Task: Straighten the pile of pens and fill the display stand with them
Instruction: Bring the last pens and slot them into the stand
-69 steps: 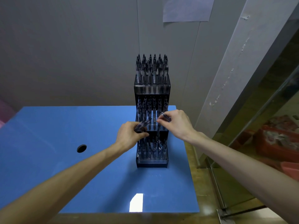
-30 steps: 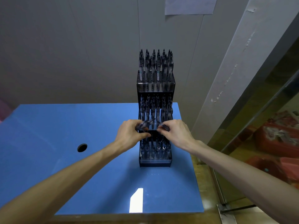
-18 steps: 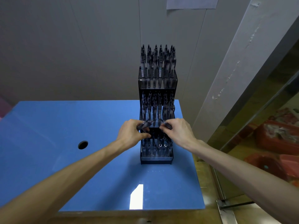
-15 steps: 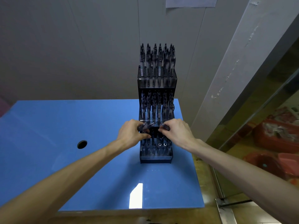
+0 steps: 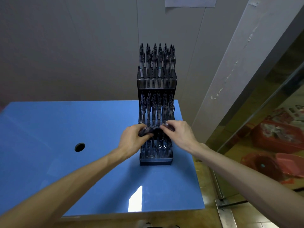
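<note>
A dark tiered display stand [image 5: 156, 159] stands on the blue table [image 5: 65, 129] near its right edge. Its top and middle tiers hold several upright dark pens [image 5: 156, 63]. The bottom tier holds several pens, and two open holes [image 5: 162, 146] show there. My left hand [image 5: 131, 140] grips a small bundle of pens [image 5: 146, 130] in front of the stand. My right hand [image 5: 179, 135] pinches one pen [image 5: 168, 128] just right of the bundle, above the bottom tier. The two hands nearly touch.
A round hole [image 5: 79, 147] sits in the table to the left. A grey wall stands close behind the stand. Past the table's right edge are a pale pillar [image 5: 238, 63], a glass panel and red bins [image 5: 278, 137] on the floor.
Both hands have come together in front of the stand's bottom tier and stayed there. The view has tilted slightly, so the stand sits a little higher in the picture.
</note>
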